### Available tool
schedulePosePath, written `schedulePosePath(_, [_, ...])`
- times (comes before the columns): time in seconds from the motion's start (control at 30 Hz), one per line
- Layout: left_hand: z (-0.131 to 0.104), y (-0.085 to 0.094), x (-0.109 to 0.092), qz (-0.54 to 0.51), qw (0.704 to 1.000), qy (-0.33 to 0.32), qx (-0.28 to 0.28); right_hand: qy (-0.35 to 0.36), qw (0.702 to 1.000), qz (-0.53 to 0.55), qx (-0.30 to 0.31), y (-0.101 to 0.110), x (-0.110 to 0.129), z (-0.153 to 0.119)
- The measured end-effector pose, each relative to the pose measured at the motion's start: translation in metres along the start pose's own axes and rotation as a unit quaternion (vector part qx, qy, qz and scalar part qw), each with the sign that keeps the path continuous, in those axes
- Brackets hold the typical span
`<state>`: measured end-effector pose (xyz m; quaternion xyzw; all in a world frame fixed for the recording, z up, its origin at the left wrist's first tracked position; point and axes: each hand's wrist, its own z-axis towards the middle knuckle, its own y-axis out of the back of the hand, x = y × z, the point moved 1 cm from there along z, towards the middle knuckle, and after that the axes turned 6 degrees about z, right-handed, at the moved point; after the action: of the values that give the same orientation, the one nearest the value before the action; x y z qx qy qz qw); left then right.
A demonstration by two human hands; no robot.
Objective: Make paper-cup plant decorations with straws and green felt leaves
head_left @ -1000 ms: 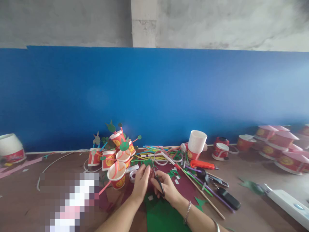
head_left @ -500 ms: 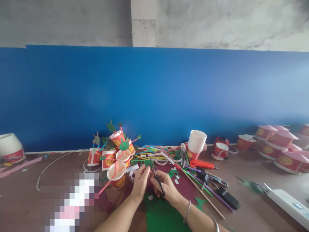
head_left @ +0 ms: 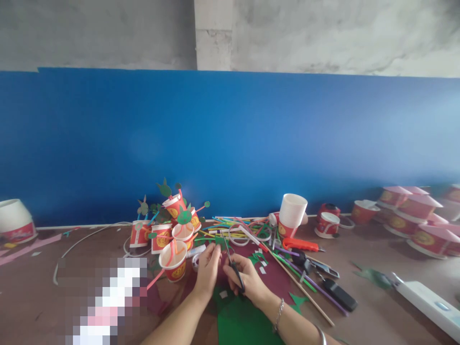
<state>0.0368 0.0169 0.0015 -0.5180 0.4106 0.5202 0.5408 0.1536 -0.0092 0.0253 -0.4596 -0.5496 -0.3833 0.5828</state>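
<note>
Low at the centre of the head view, a small piece of green paper (head_left: pixel 220 241) is being pinched between the fingers of the left hand (head_left: pixel 207 269), the nearer one. By the right hand (head_left: pixel 250 280), slim metal scissors with black handles (head_left: pixel 235 268) are being held, fingers clamped around the handles. Their long axis is being pointed forward and slightly left, beside the paper's right edge; contact cannot be told. Beneath, a flat green paper sheet (head_left: pixel 244 323) is being carried by the brown table (head_left: pixel 377 314).

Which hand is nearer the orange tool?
Right. The right hand, holding scissors, is left of the orange tool and a little closer to the camera wearer; the left hand is farther left, beyond the right hand.
</note>
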Motion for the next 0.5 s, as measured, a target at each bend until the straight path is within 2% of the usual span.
schedulePosePath(0.23, [-0.001,-0.0013,-0.0042,0.016,0.999,-0.021,0.034,0.011,1.0,0.01,0.001,0.0013,-0.0018,-0.0002])
schedulePosePath(0.5, [-0.0007,-0.0007,-0.0033,0.037,0.999,-0.029,0.012,0.006,1.0,0.0,-0.006,0.0008,-0.0013,0.0007])
